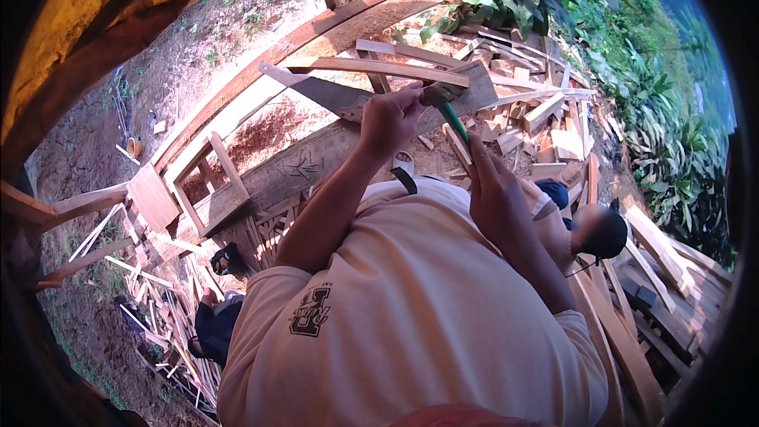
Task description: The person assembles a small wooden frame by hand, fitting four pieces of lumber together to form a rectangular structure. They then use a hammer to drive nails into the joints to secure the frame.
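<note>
My right hand (492,179) is closed around the green handle of a hammer (453,121). The hammer's dark head is beside my left hand (390,119), which is closed with its fingers pinched together near a wooden strip (371,67). What the left fingers hold, if anything, I cannot make out. A handsaw (320,93) lies just left of that hand, its broad end passing behind the fist. Small nails (301,168) are scattered on the grey plank bench (273,150) below the saw.
A small wooden frame (207,182) stands at the bench's left end. Offcuts (545,115) pile up to the right beyond the bench. One person in a dark cap (605,232) is close on my right; another in dark clothing (217,328) is at the lower left. Long boards (624,340) lie at lower right.
</note>
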A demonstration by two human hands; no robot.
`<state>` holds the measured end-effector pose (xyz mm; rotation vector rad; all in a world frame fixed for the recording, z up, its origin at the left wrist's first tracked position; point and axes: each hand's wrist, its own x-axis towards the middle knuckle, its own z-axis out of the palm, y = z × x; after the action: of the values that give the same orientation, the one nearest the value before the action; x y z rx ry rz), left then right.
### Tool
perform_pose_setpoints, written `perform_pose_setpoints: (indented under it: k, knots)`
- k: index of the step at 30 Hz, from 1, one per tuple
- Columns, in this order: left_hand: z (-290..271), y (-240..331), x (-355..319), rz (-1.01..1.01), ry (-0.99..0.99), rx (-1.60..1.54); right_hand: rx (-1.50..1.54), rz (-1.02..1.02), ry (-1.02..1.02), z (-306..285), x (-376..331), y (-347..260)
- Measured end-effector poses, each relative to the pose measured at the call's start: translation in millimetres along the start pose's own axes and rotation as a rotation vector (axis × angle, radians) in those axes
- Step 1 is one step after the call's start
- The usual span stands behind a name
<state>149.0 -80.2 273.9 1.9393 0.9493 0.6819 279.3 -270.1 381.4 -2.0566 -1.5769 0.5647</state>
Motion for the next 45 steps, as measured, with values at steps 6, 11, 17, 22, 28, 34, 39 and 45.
perform_pose_setpoints:
  k: [6, 11, 17, 22, 28, 34, 39, 45]
  knots:
    - [3, -12, 4, 0.201, 0.101, -0.035, 0.074, -0.117, 0.191, -12, -1, -12]
    - [-1, -4, 2, 0.107, 0.036, -0.034, 0.027, 0.094, -0.062, -6, 3, -4]
    - [-2, -3, 5, 0.135, 0.035, -0.03, 0.066, -0.043, 0.103, -10, 5, -8]
    - [-4, -11, 5, 0.137, 0.01, -0.047, 0.063, 0.021, 0.059, -3, 5, 1]
    - [-12, -6, 10, 0.268, 0.012, 0.004, 0.165, 0.058, 0.248, -9, 7, 8]
    - [-18, -7, 8, 0.051, -0.213, 0.093, 0.303, 0.267, 0.167, 10, 10, 34]
    - [-17, 0, -7, -0.065, -0.237, 0.377, 0.491, 0.32, 0.199, 70, 28, 82]
    - [-4, 3, -7, -0.038, -0.278, 0.525, 0.706, 0.018, 0.19, 135, 99, 122]
